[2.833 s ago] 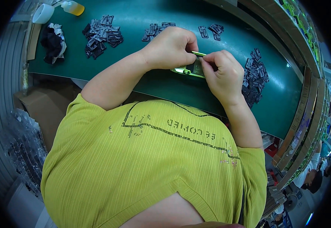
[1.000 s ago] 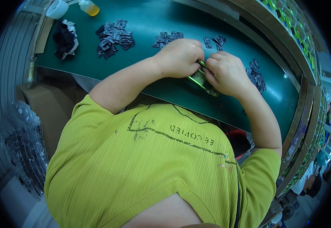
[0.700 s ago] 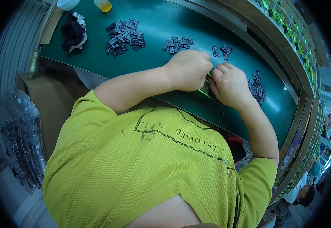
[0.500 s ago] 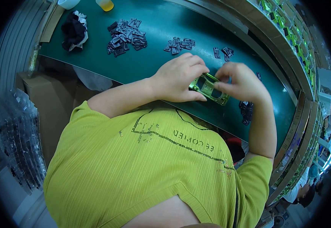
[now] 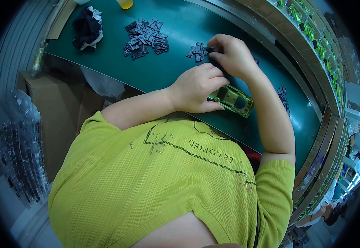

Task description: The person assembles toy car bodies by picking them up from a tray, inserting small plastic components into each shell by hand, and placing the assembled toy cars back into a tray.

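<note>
My left hand [image 5: 197, 89] grips one end of a shiny green toy car body [image 5: 242, 102], its thumb along the near side and its fingers over the far side. The car body is held low over the green tabletop, with window openings showing. My right hand [image 5: 234, 57] reaches past it to a small pile of dark plastic parts [image 5: 196, 52]. Thumb and fingers there are pinched together at the pile's right edge, on what looks like one small dark plastic part [image 5: 209, 49]. The fingers partly hide that part.
A larger heap of dark parts [image 5: 146, 38] lies to the left, with more small parts [image 5: 283, 99] at the right. A dark and white cloth [image 5: 87, 29] and a cup of yellow liquid [image 5: 125, 3] are at the far left. Racks of green pieces [image 5: 318, 47] border the right side.
My right hand has left the car body and moved away and leftward to the small pile, closing on a dark part. My left hand still holds the car body.
</note>
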`<control>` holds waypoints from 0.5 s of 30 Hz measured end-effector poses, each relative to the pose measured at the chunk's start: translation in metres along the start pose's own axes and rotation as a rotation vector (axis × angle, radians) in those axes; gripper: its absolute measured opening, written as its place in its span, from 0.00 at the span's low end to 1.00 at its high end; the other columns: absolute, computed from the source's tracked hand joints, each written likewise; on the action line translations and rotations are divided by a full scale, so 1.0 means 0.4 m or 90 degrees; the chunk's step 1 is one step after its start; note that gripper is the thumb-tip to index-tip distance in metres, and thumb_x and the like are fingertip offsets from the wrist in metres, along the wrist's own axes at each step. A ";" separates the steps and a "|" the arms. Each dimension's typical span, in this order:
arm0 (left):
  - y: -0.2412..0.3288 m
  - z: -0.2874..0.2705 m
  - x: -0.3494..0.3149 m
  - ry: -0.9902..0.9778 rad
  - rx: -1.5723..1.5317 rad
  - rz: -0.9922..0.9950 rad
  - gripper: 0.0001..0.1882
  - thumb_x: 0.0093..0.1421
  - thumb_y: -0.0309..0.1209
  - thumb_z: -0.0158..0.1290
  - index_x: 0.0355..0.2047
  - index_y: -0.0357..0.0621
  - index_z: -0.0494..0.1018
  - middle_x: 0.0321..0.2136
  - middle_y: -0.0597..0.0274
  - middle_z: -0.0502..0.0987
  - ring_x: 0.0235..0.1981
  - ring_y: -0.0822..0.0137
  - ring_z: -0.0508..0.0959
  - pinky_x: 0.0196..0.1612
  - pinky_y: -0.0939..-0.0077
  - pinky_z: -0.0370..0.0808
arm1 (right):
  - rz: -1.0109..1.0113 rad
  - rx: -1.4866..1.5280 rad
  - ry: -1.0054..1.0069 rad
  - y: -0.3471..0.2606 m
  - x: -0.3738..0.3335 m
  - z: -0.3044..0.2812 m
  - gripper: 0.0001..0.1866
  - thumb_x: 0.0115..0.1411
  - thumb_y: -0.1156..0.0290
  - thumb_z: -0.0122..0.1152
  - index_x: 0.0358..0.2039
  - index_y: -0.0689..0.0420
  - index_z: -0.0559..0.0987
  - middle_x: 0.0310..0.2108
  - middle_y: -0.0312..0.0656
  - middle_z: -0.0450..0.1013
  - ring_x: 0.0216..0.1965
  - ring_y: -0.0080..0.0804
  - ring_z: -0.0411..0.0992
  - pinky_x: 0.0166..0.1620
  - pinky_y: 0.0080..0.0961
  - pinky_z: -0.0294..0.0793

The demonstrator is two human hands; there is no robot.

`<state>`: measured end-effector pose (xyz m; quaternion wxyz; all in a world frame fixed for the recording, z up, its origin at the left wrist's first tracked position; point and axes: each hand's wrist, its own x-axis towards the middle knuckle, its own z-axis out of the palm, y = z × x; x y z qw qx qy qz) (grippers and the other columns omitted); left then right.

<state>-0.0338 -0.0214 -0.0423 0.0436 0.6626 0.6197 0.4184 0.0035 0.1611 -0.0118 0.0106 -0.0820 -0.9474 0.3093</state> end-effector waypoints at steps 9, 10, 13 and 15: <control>-0.022 -0.009 0.004 0.055 0.001 -0.024 0.30 0.41 0.31 0.69 0.47 0.41 0.75 0.43 0.54 0.76 0.45 0.52 0.75 0.49 0.61 0.74 | 0.070 0.499 0.121 -0.008 -0.247 -0.114 0.12 0.62 0.81 0.61 0.47 0.62 0.80 0.33 0.35 0.78 0.33 0.19 0.77 0.37 0.15 0.77; -0.020 -0.006 0.003 0.058 0.009 -0.026 0.29 0.41 0.30 0.69 0.47 0.41 0.75 0.43 0.55 0.76 0.45 0.53 0.75 0.49 0.62 0.74 | 0.079 0.515 0.116 -0.014 -0.274 -0.104 0.13 0.61 0.82 0.62 0.47 0.62 0.80 0.33 0.35 0.78 0.33 0.19 0.78 0.38 0.15 0.77; -0.020 0.005 0.000 0.065 0.017 -0.007 0.29 0.41 0.29 0.68 0.47 0.42 0.76 0.43 0.56 0.76 0.46 0.53 0.75 0.50 0.62 0.74 | 0.061 0.302 0.127 -0.017 -0.333 -0.041 0.15 0.60 0.80 0.65 0.48 0.58 0.81 0.34 0.37 0.80 0.35 0.25 0.79 0.40 0.21 0.80; -0.018 0.011 0.002 0.069 0.024 0.005 0.31 0.41 0.29 0.69 0.49 0.43 0.75 0.44 0.56 0.77 0.46 0.53 0.75 0.50 0.62 0.74 | -0.032 0.088 0.129 -0.005 -0.346 -0.015 0.15 0.61 0.76 0.66 0.49 0.52 0.82 0.40 0.41 0.82 0.33 0.35 0.81 0.43 0.25 0.80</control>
